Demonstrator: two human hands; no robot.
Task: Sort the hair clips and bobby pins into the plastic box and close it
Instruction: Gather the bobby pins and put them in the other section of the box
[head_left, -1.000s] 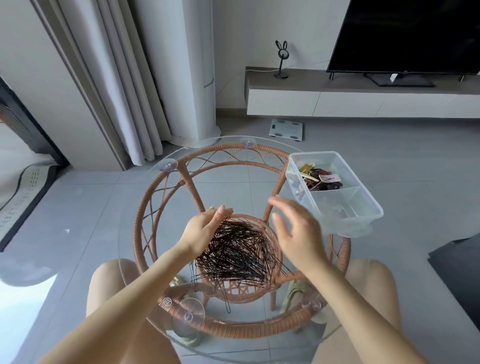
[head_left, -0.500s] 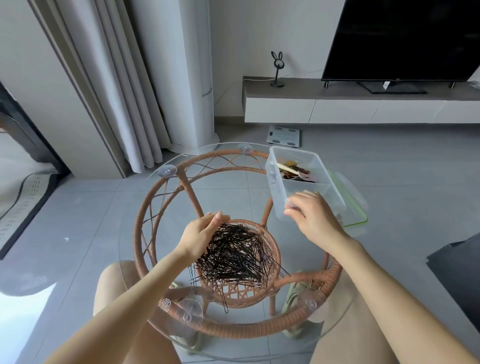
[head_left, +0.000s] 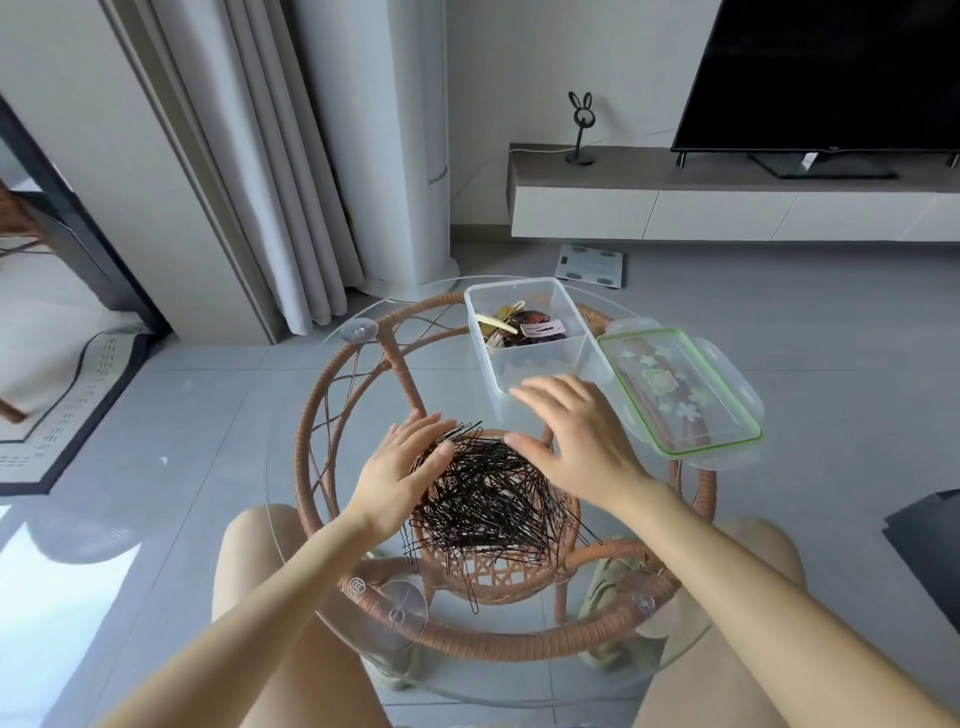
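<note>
A heap of black bobby pins (head_left: 488, 499) lies on the round glass tabletop (head_left: 291, 457) in front of me. My left hand (head_left: 400, 475) rests flat against the heap's left side, fingers together, holding nothing. My right hand (head_left: 576, 441) hovers with spread fingers over the heap's right edge, just before the clear plastic box (head_left: 530, 338). The box stands on the far part of the table; its far compartment holds several coloured hair clips (head_left: 519, 327), its near compartment looks empty. Its green-rimmed lid (head_left: 680, 389) lies to its right.
The glass top sits on a brown wicker frame (head_left: 322, 415) with suction cups. My bare knees show under the table. Behind are grey floor tiles, a bathroom scale (head_left: 589, 265), a curtain, and a low TV cabinet (head_left: 727, 202).
The plastic box came down from the right and now stands on the table's far side. My right hand let go of it and moved to the pin heap. The lid is now uncovered.
</note>
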